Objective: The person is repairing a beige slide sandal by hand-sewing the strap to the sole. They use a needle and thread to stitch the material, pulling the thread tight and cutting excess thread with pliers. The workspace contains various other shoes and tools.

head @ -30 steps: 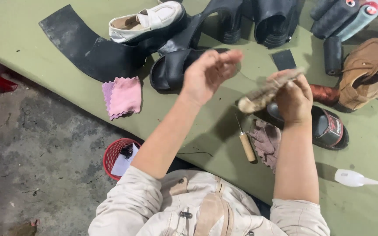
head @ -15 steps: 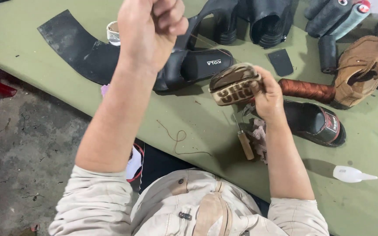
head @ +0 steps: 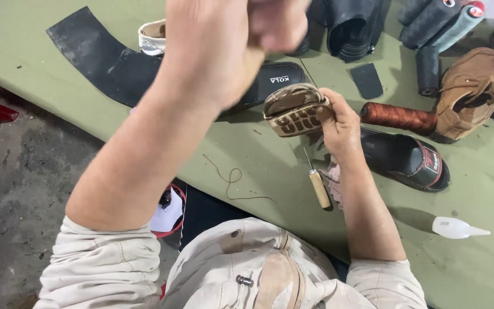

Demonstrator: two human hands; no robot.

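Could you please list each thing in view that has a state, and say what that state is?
Left hand: raised, closed in a fist.
Right hand: grip around small shoe, sole turned up.
Awl: lying flat on table.
Thread: loose, curled.
Glue bottle: lying on its side.

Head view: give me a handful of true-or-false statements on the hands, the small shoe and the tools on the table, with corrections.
1. The right hand holds the small shoe sole up. True.
2. The left hand lies flat on the table. False: it is raised, closed in a fist near the camera.
3. The wooden-handled awl lies on the table near the right forearm. True.
4. The copper-coloured thread spool is in the right hand. False: it lies on the table beside that hand.
5. A white squeeze bottle lies on its side on the table. True.
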